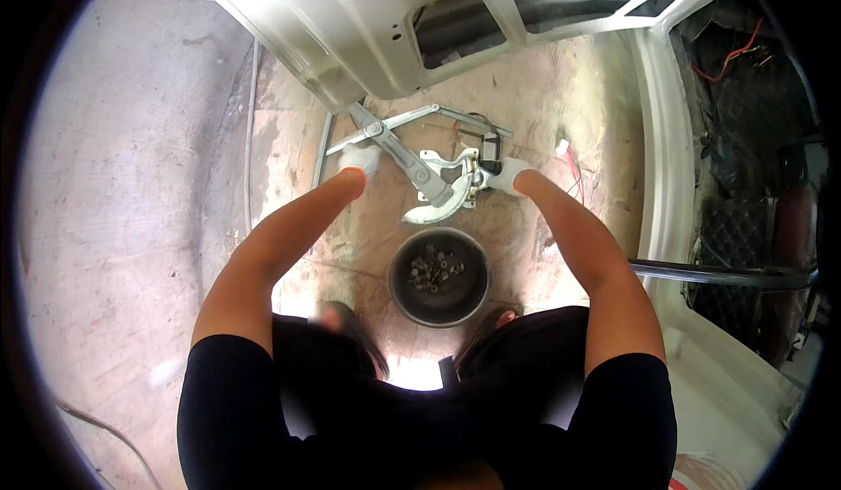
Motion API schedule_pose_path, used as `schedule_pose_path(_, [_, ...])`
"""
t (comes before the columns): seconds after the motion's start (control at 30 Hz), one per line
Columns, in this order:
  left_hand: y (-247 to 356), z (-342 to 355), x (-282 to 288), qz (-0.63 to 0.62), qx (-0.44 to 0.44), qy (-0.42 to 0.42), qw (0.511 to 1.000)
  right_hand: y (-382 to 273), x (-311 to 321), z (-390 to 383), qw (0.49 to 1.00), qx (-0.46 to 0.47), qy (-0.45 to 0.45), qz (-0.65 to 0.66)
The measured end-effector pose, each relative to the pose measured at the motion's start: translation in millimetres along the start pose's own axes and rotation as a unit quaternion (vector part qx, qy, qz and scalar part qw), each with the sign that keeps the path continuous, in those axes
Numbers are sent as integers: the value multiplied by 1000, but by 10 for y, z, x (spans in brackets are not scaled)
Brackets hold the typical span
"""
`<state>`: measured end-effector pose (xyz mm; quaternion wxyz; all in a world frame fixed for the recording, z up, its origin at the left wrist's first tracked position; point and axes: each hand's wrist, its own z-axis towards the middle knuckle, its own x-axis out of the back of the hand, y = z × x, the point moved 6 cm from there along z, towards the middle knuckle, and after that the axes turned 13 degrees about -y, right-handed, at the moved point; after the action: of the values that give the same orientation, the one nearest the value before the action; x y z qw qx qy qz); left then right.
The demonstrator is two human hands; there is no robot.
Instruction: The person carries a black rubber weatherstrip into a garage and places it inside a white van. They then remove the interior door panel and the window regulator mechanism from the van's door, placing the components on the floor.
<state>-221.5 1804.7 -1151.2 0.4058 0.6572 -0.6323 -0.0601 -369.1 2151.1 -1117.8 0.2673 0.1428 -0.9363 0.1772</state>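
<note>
A metal window regulator (420,162), with crossed arms and a toothed sector gear, hangs in front of me over the concrete floor. My left hand (359,159), in a white glove, grips one of its long arms. Gloved in white too, my right hand (506,176) holds the motor end of the regulator. Just above it hangs a white car door (385,26), stripped to bare metal.
A dark round bowl (438,277) with several bolts and nuts sits on the floor between my knees. The open car body and sill (670,183) stand at the right, with loose red wires (574,170) and a dark bar (718,273) nearby. Concrete floor (131,227) spreads left.
</note>
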Motion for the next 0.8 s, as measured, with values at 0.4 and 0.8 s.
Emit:
schedule_pose_path(0.4, [502, -230, -820, -3, 115, 114, 987, -63, -80, 121, 980, -4, -30, -196])
schedule_pose_path(0.8, [385, -659, 167, -6, 13, 114, 993, -218, 326, -619, 985, -98, 49, -131])
